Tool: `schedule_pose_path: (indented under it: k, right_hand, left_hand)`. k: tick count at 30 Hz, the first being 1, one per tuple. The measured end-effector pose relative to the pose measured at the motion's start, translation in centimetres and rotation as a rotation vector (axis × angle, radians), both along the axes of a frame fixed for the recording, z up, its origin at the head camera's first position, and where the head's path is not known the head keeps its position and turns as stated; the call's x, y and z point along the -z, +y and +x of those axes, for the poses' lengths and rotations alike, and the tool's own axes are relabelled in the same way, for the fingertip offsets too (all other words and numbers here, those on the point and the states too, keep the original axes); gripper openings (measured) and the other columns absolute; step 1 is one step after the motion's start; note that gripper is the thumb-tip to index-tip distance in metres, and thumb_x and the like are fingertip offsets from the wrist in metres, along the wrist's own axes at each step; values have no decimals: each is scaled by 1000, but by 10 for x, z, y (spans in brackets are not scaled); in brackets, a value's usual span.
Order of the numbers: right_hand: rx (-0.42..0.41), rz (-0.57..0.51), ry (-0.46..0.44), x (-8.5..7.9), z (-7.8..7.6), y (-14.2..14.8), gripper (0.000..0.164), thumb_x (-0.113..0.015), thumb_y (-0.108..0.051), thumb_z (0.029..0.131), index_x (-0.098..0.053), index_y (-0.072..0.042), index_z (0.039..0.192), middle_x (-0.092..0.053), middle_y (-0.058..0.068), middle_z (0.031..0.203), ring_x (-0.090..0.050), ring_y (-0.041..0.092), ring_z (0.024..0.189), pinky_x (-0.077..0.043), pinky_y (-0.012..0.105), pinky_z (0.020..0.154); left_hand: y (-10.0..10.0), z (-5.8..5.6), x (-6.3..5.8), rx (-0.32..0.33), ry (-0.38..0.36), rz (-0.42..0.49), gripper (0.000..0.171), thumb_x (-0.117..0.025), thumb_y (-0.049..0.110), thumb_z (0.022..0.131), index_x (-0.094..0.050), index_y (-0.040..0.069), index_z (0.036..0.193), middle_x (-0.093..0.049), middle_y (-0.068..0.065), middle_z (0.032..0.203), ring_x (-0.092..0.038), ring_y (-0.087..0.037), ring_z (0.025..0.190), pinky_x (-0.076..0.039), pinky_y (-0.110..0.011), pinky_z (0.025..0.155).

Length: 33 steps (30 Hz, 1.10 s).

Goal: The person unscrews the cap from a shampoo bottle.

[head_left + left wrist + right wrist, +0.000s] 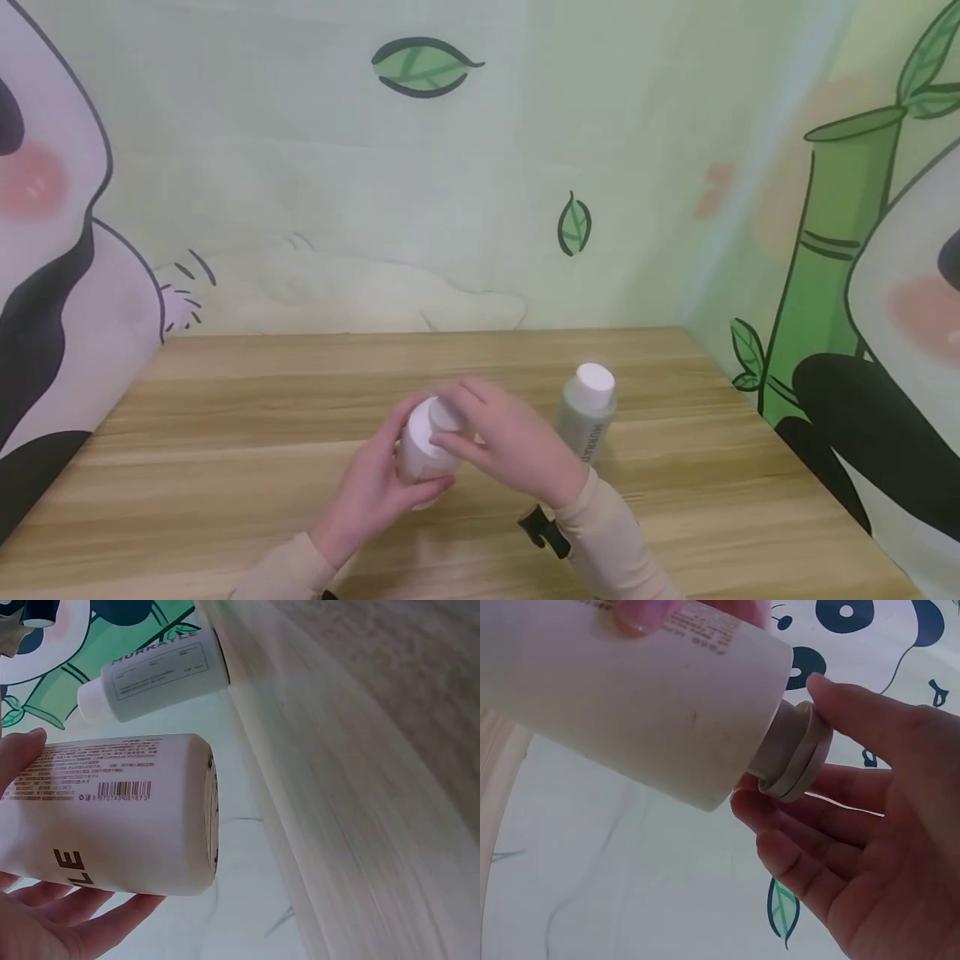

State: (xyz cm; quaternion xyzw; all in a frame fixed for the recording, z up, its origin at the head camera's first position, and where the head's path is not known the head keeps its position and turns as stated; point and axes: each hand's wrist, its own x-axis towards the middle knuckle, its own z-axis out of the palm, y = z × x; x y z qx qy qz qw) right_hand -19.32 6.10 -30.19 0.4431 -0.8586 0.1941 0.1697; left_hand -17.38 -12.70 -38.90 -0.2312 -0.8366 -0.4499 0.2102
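My left hand (371, 479) grips a white bottle (124, 825) around its body, thumb on one side and fingers on the other. Dark lettering, small print and a barcode show on the bottle, whose base hangs off the table in the left wrist view. At its top, my right hand (510, 437) pinches the pale cap (799, 754) between the thumb and curled fingers. The cap has a wide round top over a narrower neck. Just beyond the right wrist stands a second bottle (583, 421), pale grey-green with a white cap and dark lettering, partly hidden by that hand.
The wood-grain table (247, 392) runs back to a wall covering (315, 167) printed with pandas, leaves and bamboo. A black strap piece (543, 532) sticks out at the right sleeve (615, 537).
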Motion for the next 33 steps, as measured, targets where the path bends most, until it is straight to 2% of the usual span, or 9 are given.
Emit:
schedule_pose_path:
  k: [4,9,14,19,24,33]
  right_hand:
    - [16,12,22,2,-2,0,39,-65,-31,91,-60,-10,123,-66,1,106,-63,12,93,-56,26,80]
    - [40,35,56,5,-6,1,34,-66,-35,90,-64,-11,114,-69,0,100,-65,12,87,-55,26,75]
    - [48,38,52,5,-6,2,33,-68,-36,88,-65,-12,111,-70,0,96,-65,11,82,-55,24,71]
    - [11,65,43,5,-6,2,32,-68,-36,89,-65,-11,109,-69,-1,93,-63,9,78,-53,21,68]
    - [-37,93,80,5,-7,2,32,-66,-34,90,-64,-9,110,-67,0,94,-61,9,79,-53,21,69]
    - [-142,74,114,8,-11,3,34,-67,-30,90,-63,-6,113,-66,1,98,-61,10,85,-53,19,75]
  left_hand:
    - [0,1,2,-4,7,-29,91,-87,13,68,-37,18,144,-62,-12,126,-65,-26,105,-56,-36,80]
    - [-2,1,3,11,-8,-78,91,-87,15,68,-37,20,144,-63,-11,123,-66,-24,100,-56,-32,77]
    - [-4,2,3,-6,13,-112,93,-88,17,67,-38,20,144,-64,-11,122,-66,-23,98,-56,-32,76]
    - [-5,6,4,-31,18,-122,90,-89,18,64,-42,21,141,-66,-10,120,-67,-23,96,-56,-33,76]
    - [-7,7,5,-61,18,-134,89,-90,19,62,-45,24,139,-67,-11,119,-67,-24,96,-57,-35,75]
    - [-9,8,3,-84,-2,-128,90,-91,18,60,-47,25,139,-69,-12,115,-68,-25,95,-57,-36,74]
